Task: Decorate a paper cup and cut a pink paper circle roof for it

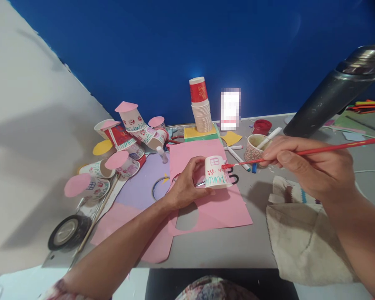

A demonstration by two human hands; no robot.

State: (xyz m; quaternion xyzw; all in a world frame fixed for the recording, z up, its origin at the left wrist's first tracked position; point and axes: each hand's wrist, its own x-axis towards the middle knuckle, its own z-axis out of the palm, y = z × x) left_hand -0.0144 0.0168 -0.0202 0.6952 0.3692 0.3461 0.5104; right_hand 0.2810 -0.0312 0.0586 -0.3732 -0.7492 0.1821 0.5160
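Note:
My left hand (187, 183) grips a white paper cup (214, 177) upside down, over a pink paper sheet (228, 212). The cup bears a purple window, red marks and a green zigzag line near its rim. In my right hand (309, 166) is a thin red paintbrush (318, 149), held between thumb and fingers. Its red-painted tip touches the right part of the cup's side. Just beyond the right hand's fingertips stands a patterned cup (253, 154) with a white marker in it. Scissors with black handles (234, 179) lie partly hidden behind the held cup.
Decorated cups with pink paper tops (128, 107) cluster at the left, near a roll of tape (65, 232). A tall cup stack (201, 114) stands at the back. To the right are a red paint pot (262, 126), a dark flask (325, 96) and a beige cloth (309, 246).

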